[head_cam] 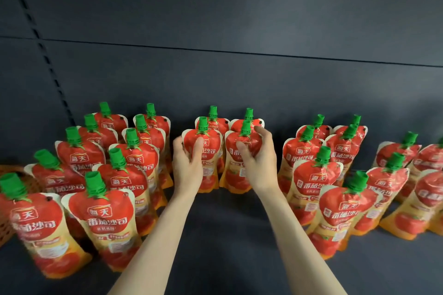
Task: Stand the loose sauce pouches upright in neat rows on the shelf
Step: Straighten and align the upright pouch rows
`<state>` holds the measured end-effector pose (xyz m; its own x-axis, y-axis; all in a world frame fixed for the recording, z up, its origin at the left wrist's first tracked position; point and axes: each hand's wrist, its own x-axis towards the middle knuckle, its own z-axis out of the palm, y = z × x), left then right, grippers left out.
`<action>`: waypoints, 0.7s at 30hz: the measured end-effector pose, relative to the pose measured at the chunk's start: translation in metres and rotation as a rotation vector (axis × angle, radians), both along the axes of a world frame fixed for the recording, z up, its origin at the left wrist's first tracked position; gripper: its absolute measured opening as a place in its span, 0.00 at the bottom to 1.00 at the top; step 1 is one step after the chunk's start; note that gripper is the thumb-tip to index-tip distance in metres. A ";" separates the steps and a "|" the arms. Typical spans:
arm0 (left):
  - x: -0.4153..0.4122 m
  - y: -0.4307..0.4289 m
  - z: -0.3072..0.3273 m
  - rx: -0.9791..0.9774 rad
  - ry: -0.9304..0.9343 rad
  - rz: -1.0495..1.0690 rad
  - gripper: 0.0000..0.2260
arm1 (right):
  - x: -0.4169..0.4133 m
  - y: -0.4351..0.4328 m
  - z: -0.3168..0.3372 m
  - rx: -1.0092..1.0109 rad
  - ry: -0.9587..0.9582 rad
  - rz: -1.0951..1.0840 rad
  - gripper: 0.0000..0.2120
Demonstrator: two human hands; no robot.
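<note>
Centre frame, two tomato sauce pouches stand side by side. My left hand (188, 165) grips the left pouch (208, 148), thumb across its front; my right hand (260, 163) wraps the right pouch (233, 175). The glossy film looks soft, probably slippery and bottom-heavy, so I'd hold the shoulders under the green cap (202, 123). Labels read 海天, 番茄沙司. Other pouches (109, 218) stand at 8 and 4 o'clock on the dark shelf (227, 235).

On the shelf (215, 235) stand a left pouch cluster (129, 163) and a right pouch cluster (316, 179). Between them, farther back, the left hand (188, 165) grips the near-left pouch (211, 149), the right hand (260, 163) the near-right pouch (233, 170), with two far pouches (217, 124) behind these.
</note>
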<state>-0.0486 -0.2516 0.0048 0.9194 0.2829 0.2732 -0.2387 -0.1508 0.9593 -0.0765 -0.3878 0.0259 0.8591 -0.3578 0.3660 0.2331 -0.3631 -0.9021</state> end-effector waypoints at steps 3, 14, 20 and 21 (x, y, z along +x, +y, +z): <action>0.000 0.001 0.001 -0.059 0.037 -0.020 0.18 | 0.005 -0.002 0.001 0.059 0.010 0.012 0.23; -0.004 -0.002 0.001 -0.083 0.078 -0.069 0.12 | 0.005 -0.010 -0.004 0.117 -0.004 0.091 0.15; -0.004 -0.001 0.001 -0.070 0.082 -0.101 0.16 | 0.003 -0.012 -0.005 0.102 -0.012 0.106 0.16; -0.004 -0.001 0.001 -0.068 0.084 -0.106 0.16 | 0.003 -0.012 -0.005 0.101 -0.009 0.103 0.17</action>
<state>-0.0525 -0.2530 0.0058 0.9638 0.1985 0.1778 -0.1686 -0.0627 0.9837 -0.0734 -0.4002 0.0209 0.8900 -0.3033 0.3405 0.2727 -0.2445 -0.9305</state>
